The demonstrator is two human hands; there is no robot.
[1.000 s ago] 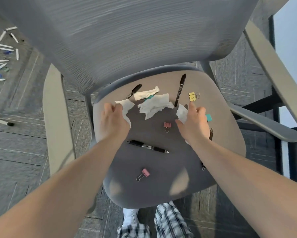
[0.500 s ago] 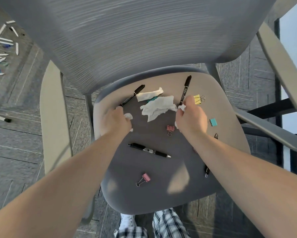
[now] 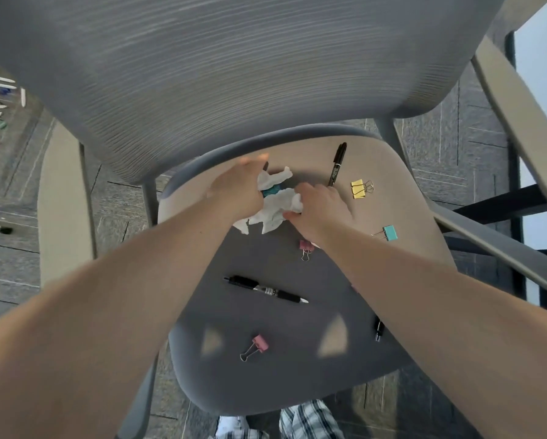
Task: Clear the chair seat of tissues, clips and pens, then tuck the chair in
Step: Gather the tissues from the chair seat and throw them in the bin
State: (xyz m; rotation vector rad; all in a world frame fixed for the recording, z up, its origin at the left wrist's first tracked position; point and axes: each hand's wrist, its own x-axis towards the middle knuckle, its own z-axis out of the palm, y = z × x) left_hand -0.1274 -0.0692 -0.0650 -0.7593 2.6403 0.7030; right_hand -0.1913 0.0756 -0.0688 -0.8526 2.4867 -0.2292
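Both our hands have slid up toward the backrest since half a second ago, drawing the loose tissues into one heap. Our left hand [image 3: 240, 188] is curled over the far side of the tissues [image 3: 273, 205], fingers closed on a crumpled corner; our right hand [image 3: 319, 205] presses in from the other side, fingers pinched on the heap's edge. Between the hands a teal clip [image 3: 270, 191] peeks out of the paper. Beyond the right hand lie a black marker [image 3: 336, 164], a yellow clip [image 3: 359, 189] and another teal clip [image 3: 389, 232]; below its wrist, a pink clip [image 3: 306, 247]; nearer us, a black pen [image 3: 266, 289] and a second pink clip [image 3: 256, 343], all on the chair seat [image 3: 297, 375]. We judge it best to bunch the paper tight and lift straight up, shaking that teal clip free first
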